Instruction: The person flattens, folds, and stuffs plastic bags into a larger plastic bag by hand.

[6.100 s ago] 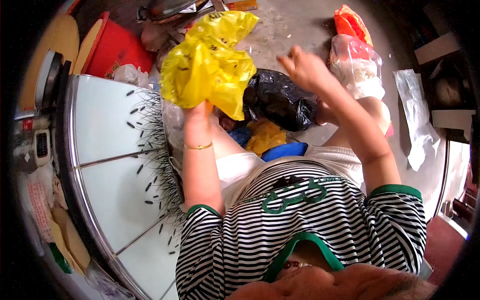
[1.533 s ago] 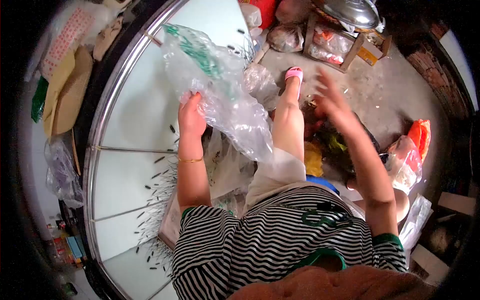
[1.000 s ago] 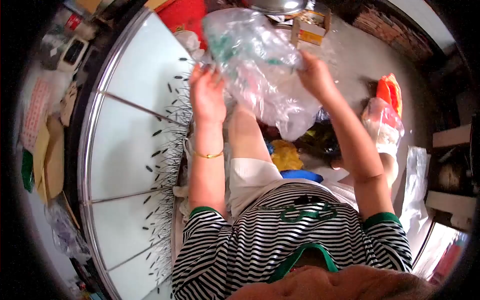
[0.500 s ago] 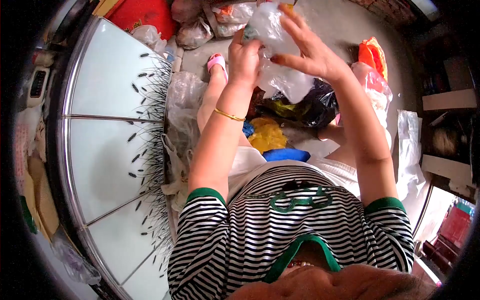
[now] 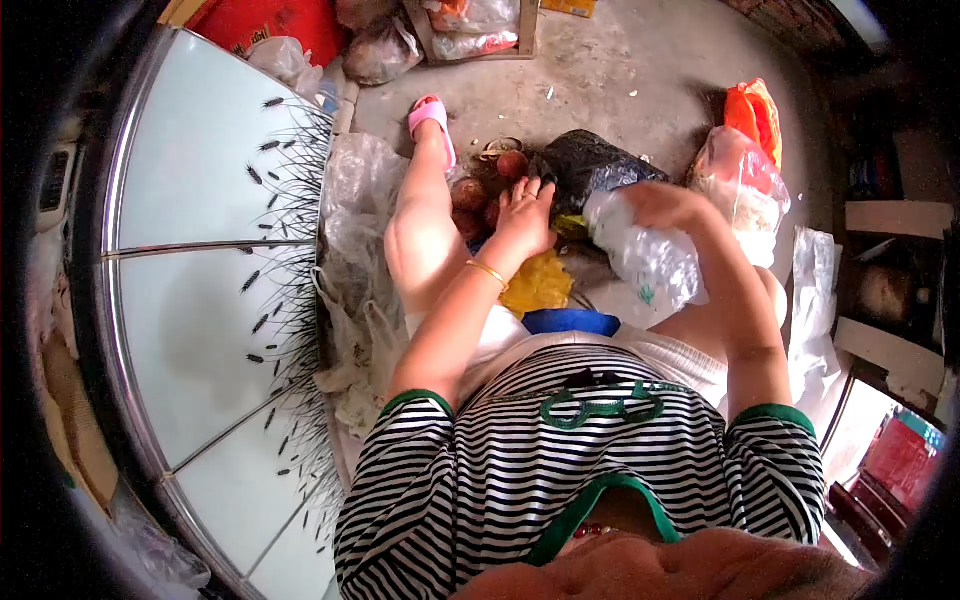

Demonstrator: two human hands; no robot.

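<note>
My right hand grips the top of a clear plastic bag, which hangs puffed out with a small green print on it. My left hand, above a gold bracelet, reaches down with its fingers stretched out over a group of round reddish things between my legs. Whether the fingertips touch them is hard to see. Just beyond lies a black plastic bag. Nearer to me are a yellow plastic bag and a blue rim, partly hidden by my shirt.
White tiled panels with a dark plant print stand on my left, crumpled clear plastic beside them. On the right are an orange bag and a filled clear bag. Filled bags and a red container stand at the back.
Both hands have come down from high in front, where they handled the clear bag together. The left has let go and moved to the round things; the right has carried the bag down.
</note>
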